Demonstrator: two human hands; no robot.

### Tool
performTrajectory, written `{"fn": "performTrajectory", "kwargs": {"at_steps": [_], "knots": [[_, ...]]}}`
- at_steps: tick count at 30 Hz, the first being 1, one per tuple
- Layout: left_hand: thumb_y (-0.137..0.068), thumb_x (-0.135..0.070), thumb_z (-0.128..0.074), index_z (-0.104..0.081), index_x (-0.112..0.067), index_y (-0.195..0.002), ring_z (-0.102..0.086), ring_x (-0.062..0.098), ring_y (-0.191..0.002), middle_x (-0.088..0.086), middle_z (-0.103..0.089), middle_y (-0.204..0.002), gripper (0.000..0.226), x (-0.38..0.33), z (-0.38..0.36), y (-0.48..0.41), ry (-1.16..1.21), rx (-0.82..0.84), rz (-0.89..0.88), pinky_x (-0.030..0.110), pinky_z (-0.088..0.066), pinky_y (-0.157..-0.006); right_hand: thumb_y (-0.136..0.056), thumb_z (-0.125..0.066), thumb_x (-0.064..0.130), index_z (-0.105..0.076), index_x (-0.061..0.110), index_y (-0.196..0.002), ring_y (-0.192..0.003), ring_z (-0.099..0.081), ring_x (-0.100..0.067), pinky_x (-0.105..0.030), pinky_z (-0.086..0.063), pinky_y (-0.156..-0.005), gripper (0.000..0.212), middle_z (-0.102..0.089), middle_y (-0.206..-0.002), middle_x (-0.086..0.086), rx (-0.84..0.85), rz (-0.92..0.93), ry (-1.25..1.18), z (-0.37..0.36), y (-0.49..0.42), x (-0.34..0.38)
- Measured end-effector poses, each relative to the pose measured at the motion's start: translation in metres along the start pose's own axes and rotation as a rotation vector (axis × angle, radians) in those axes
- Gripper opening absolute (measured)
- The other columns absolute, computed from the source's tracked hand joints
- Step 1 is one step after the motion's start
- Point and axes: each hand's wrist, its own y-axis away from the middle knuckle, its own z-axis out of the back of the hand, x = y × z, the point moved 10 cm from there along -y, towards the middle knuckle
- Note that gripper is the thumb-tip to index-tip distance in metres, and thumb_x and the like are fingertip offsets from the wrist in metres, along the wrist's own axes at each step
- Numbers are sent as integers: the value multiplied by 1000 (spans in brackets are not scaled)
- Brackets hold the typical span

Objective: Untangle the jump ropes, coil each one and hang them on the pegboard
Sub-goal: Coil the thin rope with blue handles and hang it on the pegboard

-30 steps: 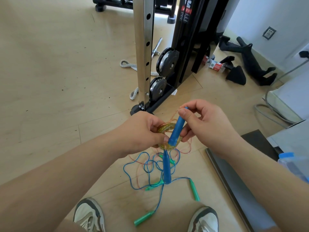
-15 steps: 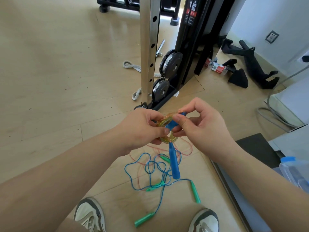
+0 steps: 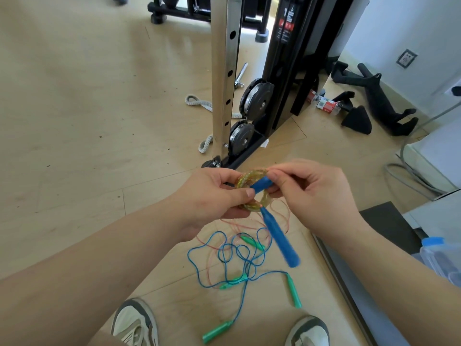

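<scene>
Yellowish coiled rope (image 3: pixel 247 177) is gripped by the left hand (image 3: pixel 210 196). The right hand (image 3: pixel 315 196) pinches a blue handle (image 3: pixel 261 185) across it.

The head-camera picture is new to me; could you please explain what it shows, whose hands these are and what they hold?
There is no machine here: a person wears a camera on the head, and it looks down at their own two hands, with their shoes at the bottom. The left hand grips a small yellowish coil of rope. The right hand pinches a blue handle lying across that coil, and a second blue handle hangs below it. On the wooden floor lies a tangle: a blue rope ending in green handles, and a thin red rope. Behind stands a steel gym frame. No pegboard is in view.
</scene>
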Motion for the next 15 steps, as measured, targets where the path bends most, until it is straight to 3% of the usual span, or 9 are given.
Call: {"fn": "performTrajectory", "kwargs": {"at_steps": [4, 7, 9, 11, 13, 15], "knots": [[-94, -6, -72, -73, -13, -105, -77, 32, -87, 14, -79, -90, 13, -4, -2, -3, -200, -27, -89, 37, -65, -81, -95, -67, 4, -79, 12, -92, -74, -70, -17, -42, -58, -66, 14, -71, -83, 2, -41, 191, 159, -2, 4, 26], [-95, -4, -70, -71, -5, -108, -78, 27, -85, 20, -78, -96, 14, -2, -3, -5, -86, 7, -59, 36, -65, -80, -93, -70, 2, -80, 9, -92, -78, -66, -12, -30, -54, -69, 13, -70, -85, 1, -22, 267, 225, -6, 3, 32], [-95, -4, -69, -70, -1, -112, -76, 23, -84, 23, -77, -102, 17, -2, -7, -4, 45, 55, -33, 35, -65, -80, -89, -75, 4, -83, 13, -91, -79, -62, -7, -15, -47, -68, 12, -67, -89, 2, -4, 200, 204, -5, 1, 24], [-96, -4, -68, -69, -1, -114, -75, 23, -86, 23, -76, -104, 18, -3, -11, -2, 86, 101, -36, 36, -64, -82, -85, -81, 11, -82, 20, -88, -81, -57, -4, -10, -42, -69, 10, -61, -96, 4, 5, 70, 189, -4, 0, 11], [-97, -5, -67, -70, -3, -116, -75, 24, -90, 23, -76, -105, 20, -5, -14, -1, 45, 126, -60, 36, -64, -83, -83, -84, 15, -72, 30, -87, -82, -59, -2, -13, -47, -71, 19, -61, -100, 8, -21, -80, 143, -2, 1, -5], [-97, -6, -67, -71, -6, -115, -75, 26, -91, 21, -77, -103, 18, -6, -13, -1, -14, 116, -82, 36, -64, -83, -83, -82, 11, -59, 32, -93, -85, -63, -3, -29, -57, -78, 33, -66, -102, 9, -21, -207, 46, -3, 2, -17]]}}
